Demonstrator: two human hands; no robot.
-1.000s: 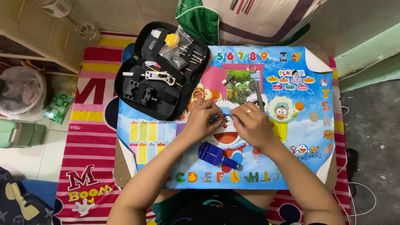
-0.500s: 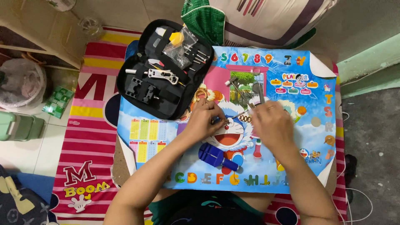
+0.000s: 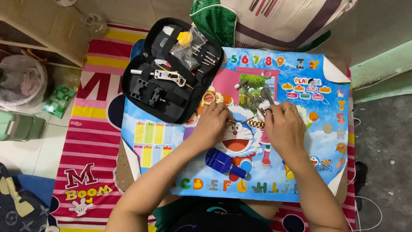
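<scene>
A low desk [image 3: 339, 189] is covered by a colourful cartoon poster mat [image 3: 300, 103], with a striped red rug [image 3: 86, 154] beneath it. On the mat's far left corner lies an open black tool case [image 3: 171, 68] with small metal tools. Near the middle, the left hand [image 3: 212, 124] and right hand [image 3: 285, 131] meet over a gold-coloured watch band [image 3: 256, 123]; the fingers of both hands pinch it at its two ends. A small hammer [image 3: 251, 96] lies just beyond it. A blue link-removing tool [image 3: 223, 162] sits nearer, between the forearms.
</scene>
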